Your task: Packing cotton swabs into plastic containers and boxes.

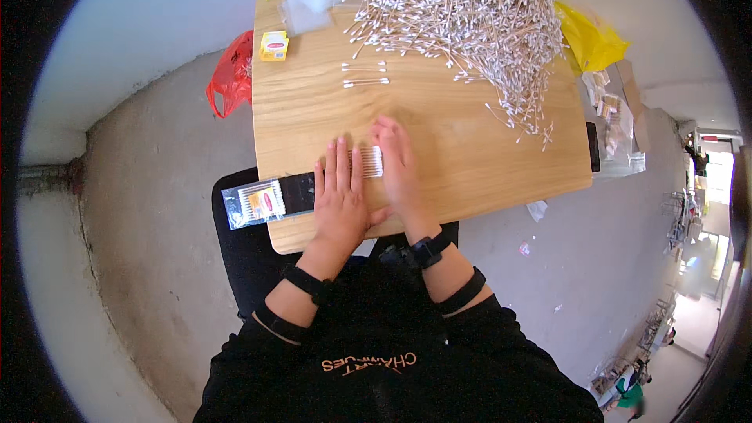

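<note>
A row of cotton swabs (371,163) lies side by side on the wooden table near its front edge. My left hand (341,196) lies flat over the left part of the row, fingers stretched out. At the row's right end, my right hand (398,168) rests with its fingers loosely bent and nothing visible in them. To the left, a dark flat strip (298,193) runs out from under my left hand. On its outer end lies a clear plastic packet (254,202) holding swabs and a yellow card, partly past the table edge.
A large pile of loose cotton swabs (478,8) covers the far right of the table (470,141). Several single swabs (366,81) lie farther ahead. Yellow cards (274,45) and clear bags (309,12) sit far left. Red (233,78) and yellow (591,39) plastic bags flank the table.
</note>
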{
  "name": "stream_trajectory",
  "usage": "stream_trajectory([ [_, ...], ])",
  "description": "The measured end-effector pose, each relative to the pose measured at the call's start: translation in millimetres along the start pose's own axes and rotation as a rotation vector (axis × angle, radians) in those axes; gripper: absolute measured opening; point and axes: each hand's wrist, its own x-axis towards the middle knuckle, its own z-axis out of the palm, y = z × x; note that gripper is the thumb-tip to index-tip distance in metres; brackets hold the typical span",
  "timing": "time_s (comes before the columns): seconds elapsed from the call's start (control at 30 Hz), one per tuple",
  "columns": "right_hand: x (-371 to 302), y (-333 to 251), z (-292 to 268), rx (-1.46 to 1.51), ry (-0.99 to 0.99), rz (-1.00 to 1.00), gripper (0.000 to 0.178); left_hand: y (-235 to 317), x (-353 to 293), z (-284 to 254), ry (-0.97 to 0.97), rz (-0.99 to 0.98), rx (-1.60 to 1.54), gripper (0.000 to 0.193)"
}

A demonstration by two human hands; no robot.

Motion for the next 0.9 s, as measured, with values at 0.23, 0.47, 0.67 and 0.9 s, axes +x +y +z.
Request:
stream_trajectory([
  [0.23, 82, -13, -17, -0.844, 0.2, -0.157, 0.032, 1, -2, 4, 0.058, 0.023, -0.088, 0.112],
  [0.47, 88, -9, -37, -0.975, -0.187, -0.126, 0.014, 1, -3, 7, 0.135, 0.038, -0.165, 0.117],
  [0.67, 28, -12, -41, -0.741, -0.052, -0.256, 0.016, 1, -3, 9, 0.145, 0.001, -0.12, 0.111],
  [0.9, 22, -21, -17, -0.639, 0.057, -0.032, 0.013, -2, -5, 9, 0.123, 0.011, -0.109, 0.109],
])
